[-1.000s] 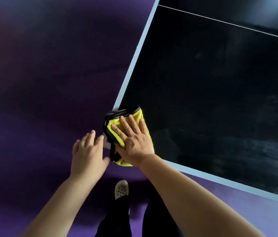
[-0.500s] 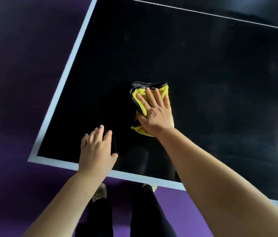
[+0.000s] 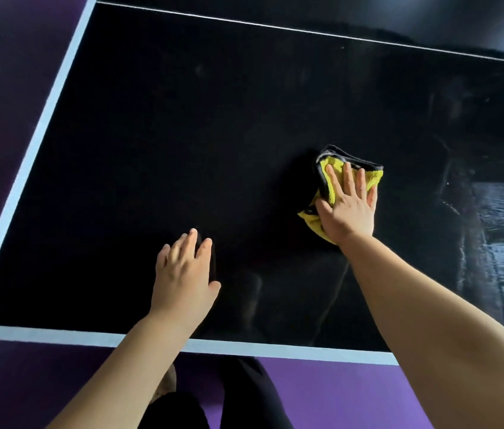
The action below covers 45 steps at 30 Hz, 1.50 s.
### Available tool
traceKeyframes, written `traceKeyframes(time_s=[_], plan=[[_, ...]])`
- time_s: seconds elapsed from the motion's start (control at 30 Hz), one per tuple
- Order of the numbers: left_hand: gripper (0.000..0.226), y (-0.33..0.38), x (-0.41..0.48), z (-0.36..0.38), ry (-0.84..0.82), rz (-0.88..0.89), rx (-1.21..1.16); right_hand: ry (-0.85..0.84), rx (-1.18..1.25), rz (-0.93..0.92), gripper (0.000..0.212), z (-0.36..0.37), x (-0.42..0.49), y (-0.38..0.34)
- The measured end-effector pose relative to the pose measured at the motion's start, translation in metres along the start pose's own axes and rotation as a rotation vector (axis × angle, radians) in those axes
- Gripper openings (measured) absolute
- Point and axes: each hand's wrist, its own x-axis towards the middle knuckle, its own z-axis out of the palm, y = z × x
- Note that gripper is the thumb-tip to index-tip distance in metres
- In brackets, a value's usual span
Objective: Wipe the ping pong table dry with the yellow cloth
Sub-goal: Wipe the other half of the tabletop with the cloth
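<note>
Though left hand point(image 3: 182, 274) open, empty, right hand point(image 3: 349, 212) flat on yellow cloth point(image 3: 332, 181) atop ping pong table point(image 3: 182, 134).

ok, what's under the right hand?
The right hand lies flat on the yellow cloth, itself on the ping pong table. Cloth's middle and table beneath are covered.

cloth point(image 3: 331, 187) on table point(image 3: 182, 134) | right hand point(image 3: 348, 209) on cloth | left hand point(image 3: 182, 274) left, nearer

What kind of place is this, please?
Probably an indoor games or sports room: a dark ping pong table with pale edge lines, a thin white centre line, and purple floor.
</note>
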Motion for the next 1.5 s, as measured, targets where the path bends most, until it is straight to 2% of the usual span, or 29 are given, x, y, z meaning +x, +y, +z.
traceKeyframes(time_s=[0.17, 0.33, 0.6, 0.87, 1.13, 1.3, 1.5], plan=[[0.075, -0.012, -0.019, -0.001, -0.018, 0.006, 0.003, -0.004, 0.017, 0.144, 0.074, 0.011, -0.044, 0.004], [0.076, -0.051, -0.047, 0.002, 0.033, -0.002, -0.039, -0.027, -0.029, 0.185, 0.075, 0.025, -0.096, -0.027], [0.078, -0.16, -0.116, 0.016, 0.012, -0.122, -0.024, -0.053, -0.029, 0.14, 0.076, 0.048, -0.154, -0.149], [0.079, -0.251, -0.177, 0.037, 0.003, -0.274, -0.043, -0.054, 0.002, -0.071, 0.077, 0.078, -0.181, -0.292], [0.077, -0.291, -0.212, 0.051, 0.032, -0.327, -0.073, -0.086, -0.032, -0.369, 0.074, 0.106, -0.206, -0.408], [0.068, -0.286, -0.216, 0.045, 0.142, -0.26, -0.144, -0.124, -0.102, -0.563, 0.075, 0.111, -0.236, -0.411], [0.063, -0.251, -0.194, 0.023, 0.146, -0.186, -0.144, -0.135, -0.178, -0.726, 0.075, 0.104, -0.25, -0.358]])
